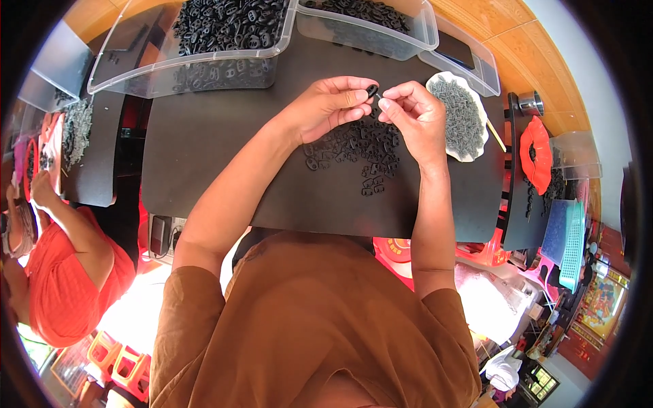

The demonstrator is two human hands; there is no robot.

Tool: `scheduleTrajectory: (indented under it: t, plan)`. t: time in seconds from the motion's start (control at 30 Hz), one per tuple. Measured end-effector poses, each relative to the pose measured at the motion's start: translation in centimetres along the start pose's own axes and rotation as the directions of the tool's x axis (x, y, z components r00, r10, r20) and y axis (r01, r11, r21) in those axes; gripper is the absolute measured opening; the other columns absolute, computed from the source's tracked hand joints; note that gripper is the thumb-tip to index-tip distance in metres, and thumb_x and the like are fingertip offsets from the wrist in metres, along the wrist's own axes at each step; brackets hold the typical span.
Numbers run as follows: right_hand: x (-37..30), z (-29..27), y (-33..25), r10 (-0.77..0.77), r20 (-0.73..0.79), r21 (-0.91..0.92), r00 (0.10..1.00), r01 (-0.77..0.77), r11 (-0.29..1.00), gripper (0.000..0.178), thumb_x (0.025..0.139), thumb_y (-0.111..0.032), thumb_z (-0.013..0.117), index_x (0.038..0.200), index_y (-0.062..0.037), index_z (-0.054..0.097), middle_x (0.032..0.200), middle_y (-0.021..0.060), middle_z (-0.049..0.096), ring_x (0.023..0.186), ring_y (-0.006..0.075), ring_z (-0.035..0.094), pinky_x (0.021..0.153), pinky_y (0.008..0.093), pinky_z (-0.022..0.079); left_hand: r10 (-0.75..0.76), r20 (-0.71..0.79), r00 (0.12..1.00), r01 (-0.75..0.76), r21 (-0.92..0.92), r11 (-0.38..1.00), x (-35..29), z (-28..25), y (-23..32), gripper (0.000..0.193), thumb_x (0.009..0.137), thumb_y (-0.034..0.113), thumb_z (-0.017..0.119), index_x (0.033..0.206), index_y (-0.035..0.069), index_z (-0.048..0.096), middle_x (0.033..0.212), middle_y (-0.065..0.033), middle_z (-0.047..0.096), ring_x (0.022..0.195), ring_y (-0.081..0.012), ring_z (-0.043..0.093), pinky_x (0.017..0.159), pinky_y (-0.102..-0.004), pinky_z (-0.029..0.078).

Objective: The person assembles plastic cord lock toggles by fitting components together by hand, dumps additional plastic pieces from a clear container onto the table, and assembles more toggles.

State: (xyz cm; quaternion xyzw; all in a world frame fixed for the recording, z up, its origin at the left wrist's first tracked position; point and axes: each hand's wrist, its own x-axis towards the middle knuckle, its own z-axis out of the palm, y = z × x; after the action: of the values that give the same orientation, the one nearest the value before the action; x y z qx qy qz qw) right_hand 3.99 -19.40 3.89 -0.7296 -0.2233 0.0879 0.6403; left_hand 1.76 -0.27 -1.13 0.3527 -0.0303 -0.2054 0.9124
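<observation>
My left hand (325,105) pinches a small black oval plastic part (372,90) with holes in it, between thumb and fingertips above the table. Close beside it, my right hand (416,117) has thumb and forefinger closed on a tiny grey pin-like piece (379,96) that points at the black part. Whether the two touch is too small to tell. Beneath both hands lies a loose pile of similar black plastic parts (360,143). To the right of my right hand is a white scalloped dish (468,159) heaped with small grey pieces (457,119).
Along the far edge stand clear plastic bins (183,64) (422,41) of black parts on the dark table (313,211). A thin yellowish stick (497,138) rests by the dish. Right: a red dish (536,153) and a teal basket (573,245). Left: a person in red (75,279) at another table.
</observation>
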Motion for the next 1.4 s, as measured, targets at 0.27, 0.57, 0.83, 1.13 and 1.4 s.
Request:
scheduleTrajectory:
  t: [0.27,0.57,0.83,1.13,1.4]
  plan:
    - [-0.1,0.0,0.0,0.001,0.009,0.007,1.0,-0.001,1.0,0.008,0.084,0.0,0.066,0.088,0.0006,0.059,0.079,0.0033,0.063,0.067,0.0076,0.061,0.06,0.0194,0.05,-0.002,0.012,1.0,0.002,0.011,1.0,-0.1,0.1,0.0,0.028,0.091,0.01,0.061,0.117,0.001,0.058,0.098,-0.0057,0.064,0.084,-0.01,0.063,0.079,-0.0205,0.055]
    - [-0.1,0.2,-0.1,0.012,0.017,-0.007,1.0,-0.012,1.0,0.008,0.084,0.0,0.066,0.087,0.0002,0.059,0.077,0.0024,0.062,0.066,0.0071,0.061,0.059,0.0191,0.049,0.011,0.012,1.0,-0.011,0.07,0.998,-0.1,0.1,-0.1,0.029,0.091,0.01,0.06,0.119,0.001,0.058,0.098,-0.0056,0.065,0.084,-0.0097,0.064,0.078,-0.0205,0.055]
    - [-0.1,-0.2,0.2,0.005,0.03,-0.104,1.0,-0.002,0.995,0.007,0.083,0.0,0.066,0.086,0.0005,0.059,0.076,0.0026,0.063,0.064,0.0071,0.061,0.057,0.0194,0.049,0.069,-0.054,0.996,-0.053,0.26,0.964,-0.2,0.8,0.3,0.028,0.088,0.011,0.065,0.114,0.001,0.061,0.094,-0.005,0.066,0.08,-0.0095,0.063,0.076,-0.0222,0.055]
    - [0.0,-0.3,-0.3,0.064,0.024,0.057,0.998,-0.065,0.996,0.007,0.083,0.001,0.065,0.086,0.0001,0.059,0.077,0.0032,0.062,0.066,0.0082,0.062,0.059,0.0204,0.051,0.1,-0.037,0.994,-0.086,0.262,0.961,-0.4,1.1,0.3,0.027,0.09,0.01,0.063,0.115,0.001,0.061,0.095,-0.0049,0.066,0.081,-0.0099,0.064,0.076,-0.0219,0.055]
    - [-0.3,0.6,-0.3,-0.009,-0.052,-0.086,0.999,0.005,0.996,0.006,0.083,0.003,0.065,0.084,0.0014,0.059,0.077,0.0027,0.063,0.065,0.0071,0.061,0.059,0.0206,0.052,0.071,-0.032,0.997,-0.066,0.134,0.989,-0.4,1.2,0.1,0.024,0.09,0.009,0.062,0.113,0.002,0.061,0.097,-0.0047,0.064,0.083,-0.0104,0.064,0.077,-0.0217,0.055]
